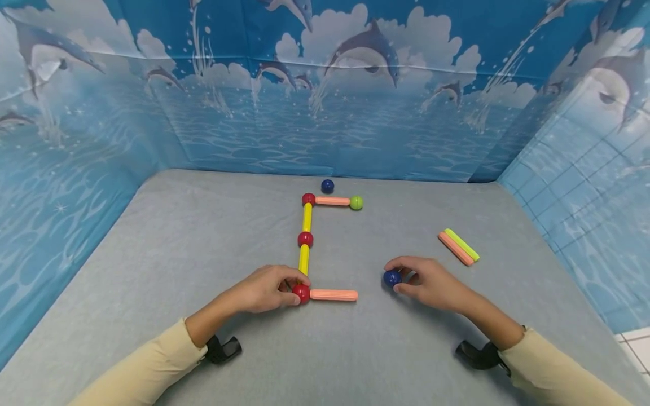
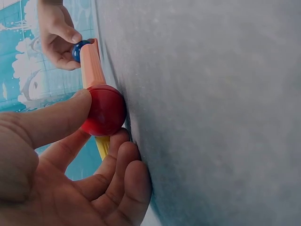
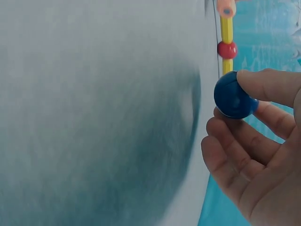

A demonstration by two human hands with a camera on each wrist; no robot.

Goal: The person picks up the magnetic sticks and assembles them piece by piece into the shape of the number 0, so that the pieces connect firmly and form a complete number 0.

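My left hand (image 1: 269, 288) grips the red ball (image 1: 301, 293) at the near corner of a joined frame of balls and rods. From that ball an orange rod (image 1: 334, 295) points right with a bare end, and a yellow rod (image 1: 303, 259) runs away from me to a middle red ball (image 1: 305, 239). A second yellow rod (image 1: 307, 217) leads on to the far red ball (image 1: 308, 199), where another orange rod (image 1: 332, 201) ends in a green ball (image 1: 356, 203). Right of the bare rod end, apart from it, my right hand (image 1: 431, 282) pinches a blue ball (image 3: 233, 95).
A loose blue ball (image 1: 327, 186) lies just behind the far orange rod. To the right, an orange rod (image 1: 456, 248) and a yellow-green rod (image 1: 462, 244) lie side by side on the grey cloth (image 1: 203, 225). A dolphin-print curtain (image 1: 325, 113) hangs around the table's back and sides.
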